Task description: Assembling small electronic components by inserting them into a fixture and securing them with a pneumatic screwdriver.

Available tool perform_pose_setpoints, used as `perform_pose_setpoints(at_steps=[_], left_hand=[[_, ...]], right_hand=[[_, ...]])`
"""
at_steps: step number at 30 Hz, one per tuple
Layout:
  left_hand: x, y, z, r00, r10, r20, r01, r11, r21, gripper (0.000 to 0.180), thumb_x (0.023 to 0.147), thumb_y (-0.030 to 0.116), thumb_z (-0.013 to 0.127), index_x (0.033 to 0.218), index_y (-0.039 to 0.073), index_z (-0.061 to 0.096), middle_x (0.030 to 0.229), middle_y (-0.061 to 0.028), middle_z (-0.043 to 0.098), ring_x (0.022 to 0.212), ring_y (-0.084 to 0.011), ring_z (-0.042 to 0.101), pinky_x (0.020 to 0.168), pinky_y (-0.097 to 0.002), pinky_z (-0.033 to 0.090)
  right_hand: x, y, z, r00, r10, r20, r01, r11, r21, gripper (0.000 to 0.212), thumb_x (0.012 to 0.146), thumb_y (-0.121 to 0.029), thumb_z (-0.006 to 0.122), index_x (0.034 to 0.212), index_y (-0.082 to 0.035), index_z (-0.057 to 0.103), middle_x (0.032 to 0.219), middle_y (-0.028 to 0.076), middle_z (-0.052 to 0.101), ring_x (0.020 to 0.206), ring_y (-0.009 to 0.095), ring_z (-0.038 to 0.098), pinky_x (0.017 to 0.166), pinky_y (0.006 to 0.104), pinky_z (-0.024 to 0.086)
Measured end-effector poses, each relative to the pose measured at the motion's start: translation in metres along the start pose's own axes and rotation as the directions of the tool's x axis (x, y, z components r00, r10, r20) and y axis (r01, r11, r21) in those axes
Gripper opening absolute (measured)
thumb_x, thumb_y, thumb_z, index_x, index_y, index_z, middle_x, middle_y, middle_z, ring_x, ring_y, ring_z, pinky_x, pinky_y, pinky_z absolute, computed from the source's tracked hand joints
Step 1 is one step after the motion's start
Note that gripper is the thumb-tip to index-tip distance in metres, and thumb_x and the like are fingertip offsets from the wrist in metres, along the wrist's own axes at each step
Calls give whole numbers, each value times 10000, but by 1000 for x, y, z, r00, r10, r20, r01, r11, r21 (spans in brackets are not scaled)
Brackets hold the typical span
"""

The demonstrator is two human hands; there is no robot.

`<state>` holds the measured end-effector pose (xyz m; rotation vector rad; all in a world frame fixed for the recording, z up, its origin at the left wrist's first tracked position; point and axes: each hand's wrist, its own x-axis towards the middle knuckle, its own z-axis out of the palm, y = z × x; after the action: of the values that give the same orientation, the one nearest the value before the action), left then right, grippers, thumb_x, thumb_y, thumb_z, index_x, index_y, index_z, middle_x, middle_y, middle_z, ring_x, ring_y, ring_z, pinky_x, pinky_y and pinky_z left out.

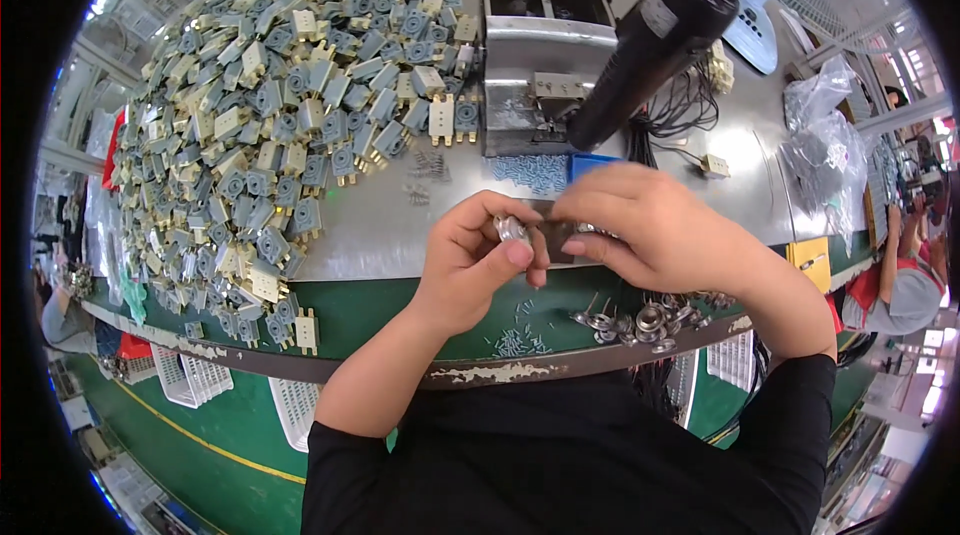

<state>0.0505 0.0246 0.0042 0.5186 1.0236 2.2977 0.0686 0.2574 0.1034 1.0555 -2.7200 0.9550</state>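
A: What takes up the most room?

B: The table [700, 185], a bare metal sheet with a green front edge. After that the big heap of grey and cream plug parts [290, 105] spread over its left half, reaching right down to the edge.

A: And behind the hands?

B: A boxy metal fixture [535, 45] stands at the middle, with a black cylindrical tool [660, 35] slanting down onto it from the upper right. Just right of the fixture's foot sits a small blue tray [590, 165], and a patch of tiny screws [530, 173] lies beside it.

A: The hands themselves?

B: Close together near the table's front edge. The left hand [475, 255] is curled, pinching a small round silvery metal piece [512, 229] between thumb and forefinger. The right hand [650, 225] is bent over from the right, fingertips closed on a small dark flat part [560, 231] just beside that piece; whether the two parts touch I cannot tell.

A: Anything smaller?

B: A cluster of round metal pieces [640, 320] lies on the green edge under the right wrist, and a few loose pins [515, 340] lie to its left
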Motion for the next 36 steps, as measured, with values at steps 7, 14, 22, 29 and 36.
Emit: perform_pose_setpoints(at_steps=[7, 14, 22, 29, 36], left_hand=[[3, 3, 0, 982, -174, -70, 153, 959, -238, 296, 976, 245, 769, 1102, 37, 600, 910, -139, 688, 716, -159, 615, 603, -271, 486], [2, 35, -4, 952, -197, -232, 181, 979, -89, 180, 895, 22, 767, 910, 36, 588, 741, -60, 647, 565, -78, 536, 518, -221, 405], [0, 35, -15, 978, -76, -196, 92, 993, 76, 224, 865, 28, 807, 905, 23, 587, 794, -72, 666, 589, -79, 574, 520, -221, 442], [2, 32, -18, 988, 17, -154, -4, 996, 85, 237, 858, -5, 811, 943, 18, 591, 864, -101, 689, 645, -116, 621, 581, -252, 503], [0, 22, -23, 992, 66, -109, -72, 996, -48, 232, 870, 9, 818, 974, -6, 611, 870, -129, 719, 671, -130, 658, 608, -263, 531]], right_hand=[[15, 13, 13, 996, 53, 77, -67, 981, 184, 145, 920, -116, 759, 1002, -31, 675, 797, 119, 663, 719, 344, 667, 635, 429, 512], [9, 38, 19, 997, 10, 77, -39, 927, 373, 74, 924, -56, 739, 959, -7, 697, 810, 129, 693, 723, 352, 692, 624, 422, 531], [15, 36, 11, 967, 60, 246, -180, 846, 502, 182, 952, 41, 634, 1104, 17, 729, 913, 187, 726, 771, 345, 718, 672, 405, 552], [23, 14, 13, 990, 110, 92, -138, 904, 405, 157, 887, -15, 745, 1043, -5, 735, 759, 96, 653, 626, 279, 639, 563, 372, 474], [15, 26, 22, 996, 31, -83, 4, 920, 391, 152, 813, -1, 796, 962, -16, 774, 623, 66, 589, 517, 241, 589, 492, 365, 433]])
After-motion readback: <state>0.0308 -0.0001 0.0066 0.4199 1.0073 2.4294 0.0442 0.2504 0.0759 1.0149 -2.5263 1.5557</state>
